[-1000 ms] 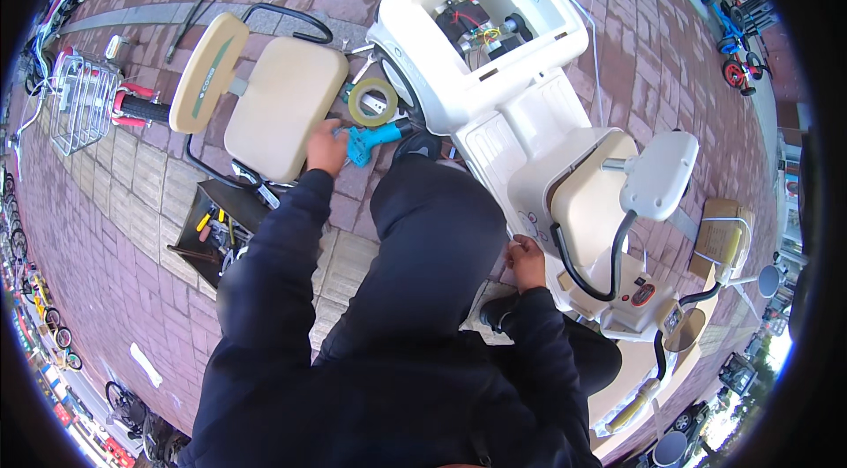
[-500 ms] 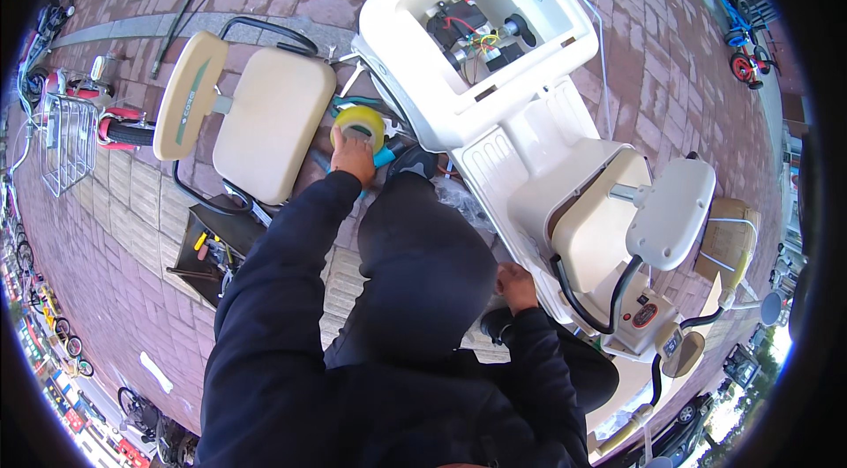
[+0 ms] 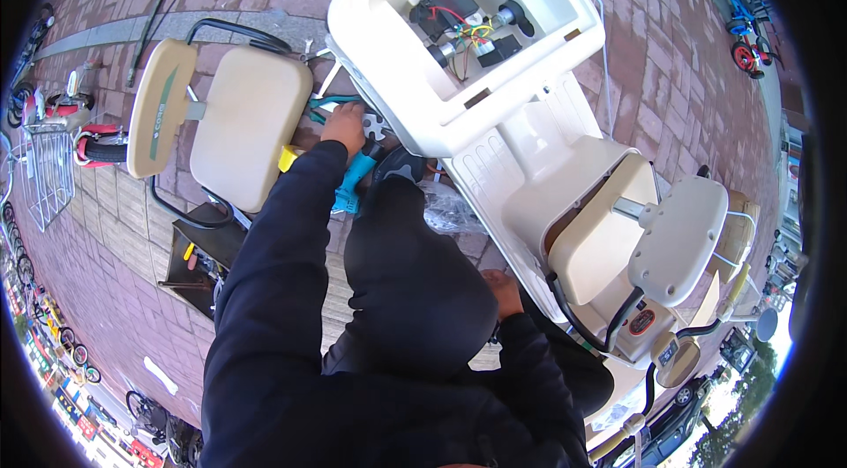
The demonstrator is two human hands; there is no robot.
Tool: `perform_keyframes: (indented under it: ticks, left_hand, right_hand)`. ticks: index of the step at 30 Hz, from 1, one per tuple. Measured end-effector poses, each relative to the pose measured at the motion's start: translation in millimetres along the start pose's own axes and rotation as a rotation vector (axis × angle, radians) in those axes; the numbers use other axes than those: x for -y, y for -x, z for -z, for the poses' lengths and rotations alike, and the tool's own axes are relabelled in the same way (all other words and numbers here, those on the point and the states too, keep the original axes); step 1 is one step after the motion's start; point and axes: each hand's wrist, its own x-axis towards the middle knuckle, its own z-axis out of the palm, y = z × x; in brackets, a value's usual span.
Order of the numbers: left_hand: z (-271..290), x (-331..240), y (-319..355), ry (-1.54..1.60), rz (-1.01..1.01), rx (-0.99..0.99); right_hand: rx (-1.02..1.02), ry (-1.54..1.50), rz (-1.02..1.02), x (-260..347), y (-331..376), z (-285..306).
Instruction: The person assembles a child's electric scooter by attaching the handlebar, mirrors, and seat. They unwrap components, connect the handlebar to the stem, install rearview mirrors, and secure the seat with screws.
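My left hand (image 3: pixel 347 124) reaches down to the paving between a cream seat cushion (image 3: pixel 243 128) and the white scooter body shell (image 3: pixel 415 89). Its fingers lie by green-handled pliers (image 3: pixel 319 106) and a small grey metal part (image 3: pixel 377 127). I cannot tell whether it grips anything. A blue hand tool (image 3: pixel 355 181) lies just under the wrist. My right hand (image 3: pixel 503 285) is low beside my black-clad knee, close to the shell's lower edge, fingers curled and partly hidden. Inside the shell's open cavity sit wires and black parts (image 3: pixel 463 22).
A cream backrest (image 3: pixel 161 106) on a black tube frame lies left of the cushion. A dark tool tray (image 3: pixel 198 261) sits on the bricks. The scooter's seat (image 3: pixel 675 239) and a crumpled clear plastic bag (image 3: pixel 450 208) are on the right. A wire basket (image 3: pixel 44 172) lies far left.
My left hand held a yellow-green tape roll near the cushion; now the roll is out of sight and the hand is lower, by the pliers. The view has shifted closer. My right hand stays put.
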Motion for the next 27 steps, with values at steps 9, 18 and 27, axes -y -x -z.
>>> perform_keyframes:
  ticks: [9,18,27]
  left_hand:
    - [-18.2,-12.8,-17.5,-0.242,0.055,0.076]
    - [-21.7,-2.0,-18.2,-0.334,-0.177,0.116]
    - [37.5,4.6,41.3,-0.114,-0.294,0.331]
  right_hand:
    - [-0.058,-0.072,-0.103,-1.7,10.2,-1.7]
    - [0.012,-0.335,-0.345,32.3,0.8,4.3]
    - [-0.060,0.001,0.068,48.1,9.1,28.2]
